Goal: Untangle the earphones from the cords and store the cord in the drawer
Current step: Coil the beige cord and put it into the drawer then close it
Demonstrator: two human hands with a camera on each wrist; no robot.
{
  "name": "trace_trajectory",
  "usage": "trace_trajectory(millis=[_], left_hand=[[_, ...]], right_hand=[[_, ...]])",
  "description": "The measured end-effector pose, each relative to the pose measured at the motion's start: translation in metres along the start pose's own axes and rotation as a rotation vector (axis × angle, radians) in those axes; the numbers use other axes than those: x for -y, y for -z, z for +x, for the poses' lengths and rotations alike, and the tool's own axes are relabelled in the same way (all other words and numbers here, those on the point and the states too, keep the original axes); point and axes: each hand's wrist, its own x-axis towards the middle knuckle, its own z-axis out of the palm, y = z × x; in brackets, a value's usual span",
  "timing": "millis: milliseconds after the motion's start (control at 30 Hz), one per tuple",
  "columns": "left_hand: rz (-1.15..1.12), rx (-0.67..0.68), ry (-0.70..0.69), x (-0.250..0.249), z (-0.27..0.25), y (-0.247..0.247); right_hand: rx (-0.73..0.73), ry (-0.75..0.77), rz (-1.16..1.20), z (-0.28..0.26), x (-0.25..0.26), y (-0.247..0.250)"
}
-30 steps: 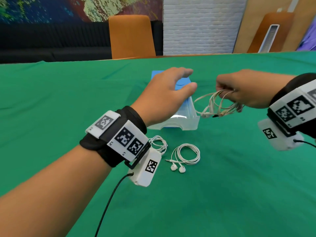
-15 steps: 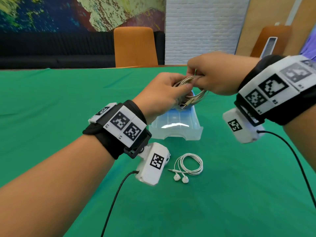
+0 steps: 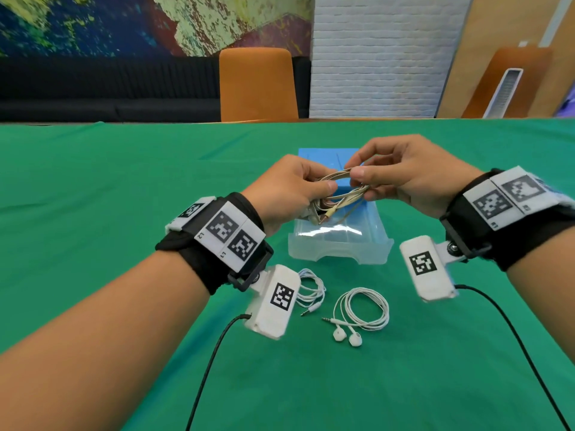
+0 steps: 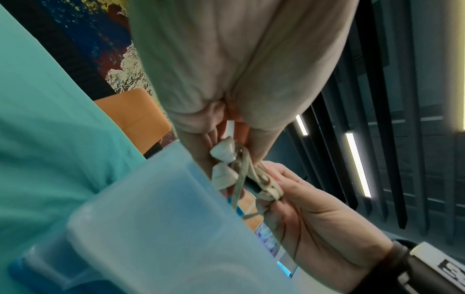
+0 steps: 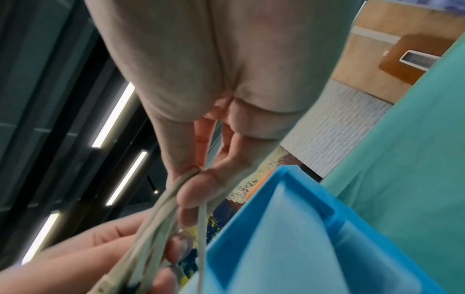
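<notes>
Beige coiled cord bundle (image 3: 337, 194), earbuds still caught in it, is pinched in the grip of left hand (image 3: 286, 191) and right hand (image 3: 404, 178) above the open translucent plastic drawer (image 3: 339, 244); separating and storing remain, two white earphone sets (image 3: 361, 309) on the green counter (image 3: 93, 181).

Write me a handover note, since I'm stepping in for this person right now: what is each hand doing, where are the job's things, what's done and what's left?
Left hand: grips one end of the tangled beige bundle, earbuds showing beside its fingers.
Right hand: pinches the bundle's strands at the other side.
The bundle is held in the air above the open clear drawer, which is pulled out of its blue case.
Done: two white earphones lie coiled on the green cloth, one fully in view, one partly behind the left wrist camera.
Left: separate this bundle, then put the cord in the drawer, which looks empty.
</notes>
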Motion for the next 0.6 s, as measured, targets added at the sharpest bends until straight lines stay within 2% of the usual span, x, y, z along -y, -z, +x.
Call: trace_trajectory(millis=[67,200,367,500,600], left_hand=[[0.114,-0.030,-0.021,0.001,0.003,-0.001],[0.465,-0.051,-0.087,-0.002,0.005,-0.010],[0.903,-0.051,-0.135,-0.007,0.005,-0.018],[1.062,-0.015,-0.153,-0.008,0.007,-0.018],[1.023,0.010,-0.156,-0.005,0.006,-0.013]], right_hand=[[-0.032,-0.010,-0.056,0.001,-0.004,0.000],[-0.033,0.001,-0.331,0.003,-0.006,-0.001],[-0.048,0.100,-0.629,0.003,-0.005,-0.007],[-0.047,0.170,-0.854,0.003,-0.008,-0.016],[-0.035,0.174,-0.921,0.001,-0.011,-0.021]])
